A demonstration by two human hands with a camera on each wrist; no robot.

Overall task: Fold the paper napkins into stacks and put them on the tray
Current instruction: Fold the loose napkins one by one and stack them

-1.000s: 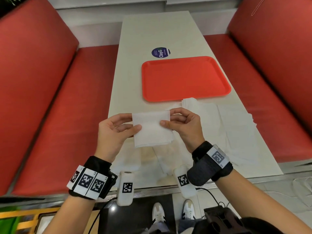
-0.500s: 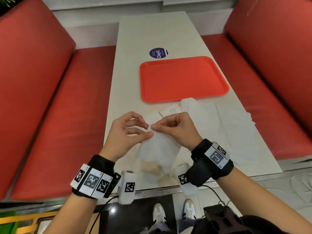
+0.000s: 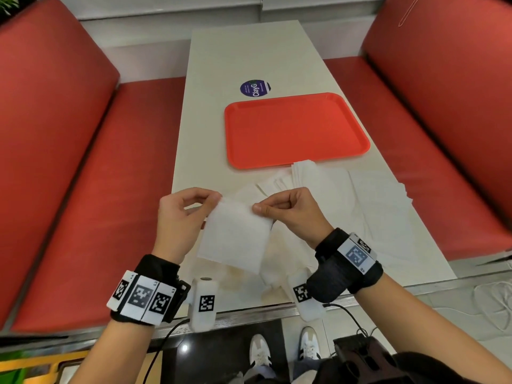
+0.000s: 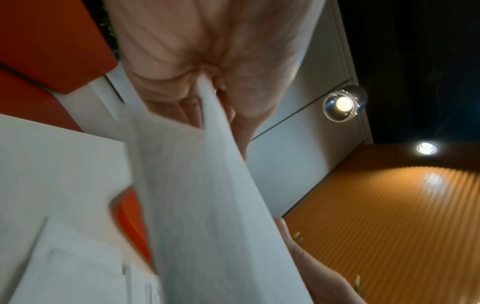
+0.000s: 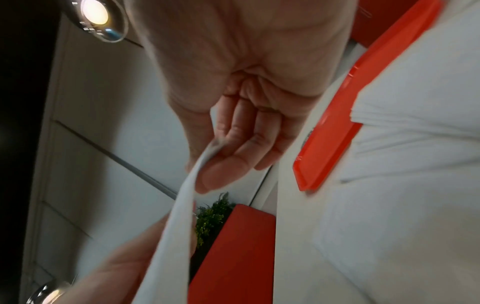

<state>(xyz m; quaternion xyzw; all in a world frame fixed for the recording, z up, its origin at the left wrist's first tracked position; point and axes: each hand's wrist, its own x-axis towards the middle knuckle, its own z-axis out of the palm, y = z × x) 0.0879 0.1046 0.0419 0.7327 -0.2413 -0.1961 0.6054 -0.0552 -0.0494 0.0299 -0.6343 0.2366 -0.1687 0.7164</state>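
Left hand [image 3: 180, 217]: fingers pinch the upper left corner of the held napkin [image 3: 235, 236], at about 10 o'clock on the sheet.
Right hand [image 3: 288, 212]: thumb and forefinger pinch the upper right corner, at about 2 o'clock; the other fingers are curled in.
Held napkin: hangs as one flat sheet between both hands, above the near end of the counter [image 3: 249, 56], its lower edge free.
Change: a second ago it was a compact folded square held flat between the hands; half a second ago the hands came together at its top; now they have drawn apart and the sheet is larger and hanging.
Meaning: it looks shaken open or re-squared, so a clean fold is probably next; this piece is not yet ready to stack.
Loose napkins [image 3: 360, 206]: spread on the counter at 3 o'clock from the hands, with a small folded pile [image 3: 304, 173] just beside the tray's near edge.
Tray [image 3: 296, 128]: at 12 o'clock, holding no napkins yet.
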